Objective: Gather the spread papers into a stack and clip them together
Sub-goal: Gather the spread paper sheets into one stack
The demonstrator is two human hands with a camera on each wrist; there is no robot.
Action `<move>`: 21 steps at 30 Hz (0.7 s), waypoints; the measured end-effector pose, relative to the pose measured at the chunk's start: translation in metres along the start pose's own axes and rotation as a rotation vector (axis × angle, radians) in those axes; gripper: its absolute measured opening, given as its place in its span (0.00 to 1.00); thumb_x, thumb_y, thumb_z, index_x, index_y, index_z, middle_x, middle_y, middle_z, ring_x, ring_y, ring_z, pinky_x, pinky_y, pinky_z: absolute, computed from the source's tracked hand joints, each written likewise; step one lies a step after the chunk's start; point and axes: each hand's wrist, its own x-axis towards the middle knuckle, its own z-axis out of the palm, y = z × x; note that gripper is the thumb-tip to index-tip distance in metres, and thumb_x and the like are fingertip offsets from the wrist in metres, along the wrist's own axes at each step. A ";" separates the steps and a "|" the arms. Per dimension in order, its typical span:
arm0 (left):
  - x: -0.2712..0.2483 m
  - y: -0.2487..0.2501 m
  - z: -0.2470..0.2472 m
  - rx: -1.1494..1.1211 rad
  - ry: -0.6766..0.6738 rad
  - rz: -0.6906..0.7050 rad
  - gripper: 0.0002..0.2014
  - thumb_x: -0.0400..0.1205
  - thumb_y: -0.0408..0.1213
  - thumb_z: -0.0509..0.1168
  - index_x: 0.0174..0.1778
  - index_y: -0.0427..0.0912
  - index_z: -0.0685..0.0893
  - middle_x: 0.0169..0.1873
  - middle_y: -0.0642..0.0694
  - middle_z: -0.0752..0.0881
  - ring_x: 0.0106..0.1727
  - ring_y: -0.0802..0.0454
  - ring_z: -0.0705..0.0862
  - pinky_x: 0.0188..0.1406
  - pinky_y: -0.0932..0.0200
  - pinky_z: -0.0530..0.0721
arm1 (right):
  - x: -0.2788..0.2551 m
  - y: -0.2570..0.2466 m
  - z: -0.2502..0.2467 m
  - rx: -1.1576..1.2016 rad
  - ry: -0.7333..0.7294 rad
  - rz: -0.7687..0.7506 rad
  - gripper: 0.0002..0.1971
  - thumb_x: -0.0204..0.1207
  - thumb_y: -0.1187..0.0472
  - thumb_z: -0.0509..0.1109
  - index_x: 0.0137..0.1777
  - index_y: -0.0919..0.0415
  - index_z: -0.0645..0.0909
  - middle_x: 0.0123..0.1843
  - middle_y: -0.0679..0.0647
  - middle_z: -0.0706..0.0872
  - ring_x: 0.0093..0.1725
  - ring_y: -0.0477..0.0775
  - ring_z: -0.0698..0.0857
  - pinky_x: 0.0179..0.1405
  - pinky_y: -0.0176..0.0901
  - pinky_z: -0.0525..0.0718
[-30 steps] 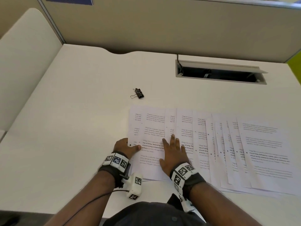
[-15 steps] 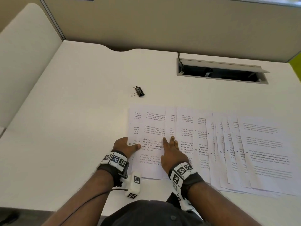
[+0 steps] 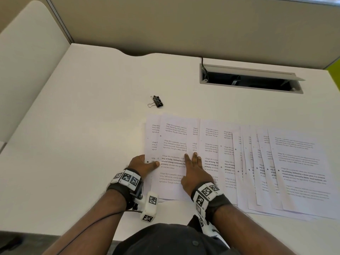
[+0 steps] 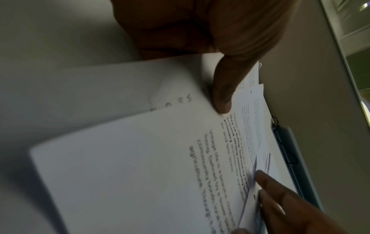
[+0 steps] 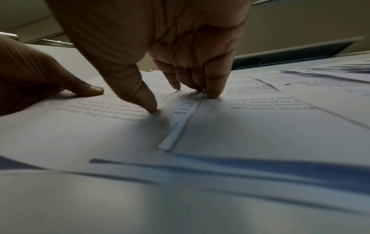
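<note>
Several printed white papers (image 3: 239, 162) lie fanned in an overlapping row across the white desk (image 3: 92, 126). At the row's left end my left hand (image 3: 142, 163) holds the edge of the leftmost sheets. Its thumb (image 4: 222, 98) lies on top and its curled fingers are hidden. My right hand (image 3: 193, 166) stands on the neighbouring sheets, its fingertips (image 5: 212, 93) pressing down where two sheet edges overlap. A black binder clip (image 3: 156, 103) lies alone on the desk, just beyond the papers' far left corner and clear of both hands.
An open grey cable hatch (image 3: 248, 78) is sunk into the desk behind the papers. A beige partition (image 3: 184, 24) closes off the back and a white side panel (image 3: 27, 80) the left. Bare desk stretches left of the papers.
Both hands stay at the left end of the row. My right palm has lifted off the sheets onto its fingertips. The papers have barely shifted.
</note>
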 end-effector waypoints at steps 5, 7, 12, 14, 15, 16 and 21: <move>0.001 -0.003 0.001 -0.001 0.012 0.001 0.17 0.72 0.39 0.74 0.56 0.38 0.86 0.57 0.38 0.89 0.48 0.47 0.85 0.53 0.57 0.82 | 0.001 0.000 0.000 0.028 -0.001 0.001 0.39 0.78 0.65 0.55 0.82 0.48 0.35 0.85 0.54 0.32 0.85 0.54 0.38 0.74 0.65 0.71; 0.001 -0.002 0.001 -0.004 0.007 0.005 0.18 0.73 0.39 0.74 0.57 0.38 0.86 0.57 0.38 0.89 0.48 0.47 0.85 0.53 0.57 0.82 | 0.000 0.002 -0.001 0.014 0.011 -0.004 0.40 0.77 0.69 0.54 0.82 0.49 0.35 0.85 0.54 0.32 0.85 0.54 0.39 0.72 0.66 0.72; 0.003 0.000 0.001 -0.049 -0.020 -0.009 0.15 0.76 0.39 0.70 0.58 0.40 0.84 0.55 0.42 0.88 0.50 0.46 0.85 0.55 0.55 0.81 | 0.000 0.007 -0.006 0.022 0.024 -0.041 0.41 0.76 0.71 0.56 0.83 0.51 0.37 0.85 0.55 0.33 0.85 0.55 0.41 0.75 0.62 0.70; 0.002 0.001 0.001 -0.100 -0.047 -0.040 0.13 0.78 0.40 0.68 0.57 0.40 0.84 0.55 0.42 0.87 0.53 0.42 0.86 0.58 0.51 0.83 | -0.001 0.008 -0.008 0.066 0.043 -0.062 0.39 0.77 0.66 0.58 0.83 0.51 0.40 0.85 0.54 0.35 0.85 0.54 0.41 0.78 0.59 0.66; 0.002 0.001 0.001 -0.133 -0.062 -0.057 0.12 0.78 0.40 0.67 0.55 0.40 0.84 0.56 0.40 0.88 0.55 0.39 0.86 0.59 0.48 0.83 | -0.002 0.008 -0.009 0.096 0.059 -0.099 0.38 0.78 0.60 0.59 0.83 0.50 0.41 0.86 0.54 0.36 0.85 0.54 0.40 0.80 0.58 0.62; 0.002 0.001 0.000 -0.175 -0.077 -0.080 0.10 0.78 0.41 0.67 0.52 0.41 0.84 0.56 0.38 0.89 0.56 0.36 0.87 0.58 0.46 0.84 | -0.005 0.006 -0.010 0.129 0.065 -0.160 0.37 0.79 0.54 0.60 0.83 0.49 0.42 0.86 0.53 0.37 0.85 0.54 0.40 0.81 0.57 0.57; 0.011 -0.012 0.004 -0.433 -0.107 -0.159 0.15 0.72 0.47 0.67 0.50 0.44 0.87 0.51 0.35 0.91 0.55 0.32 0.88 0.60 0.28 0.81 | -0.017 -0.011 -0.008 -0.014 -0.112 -0.425 0.57 0.64 0.34 0.71 0.82 0.45 0.34 0.84 0.51 0.31 0.83 0.55 0.33 0.83 0.61 0.44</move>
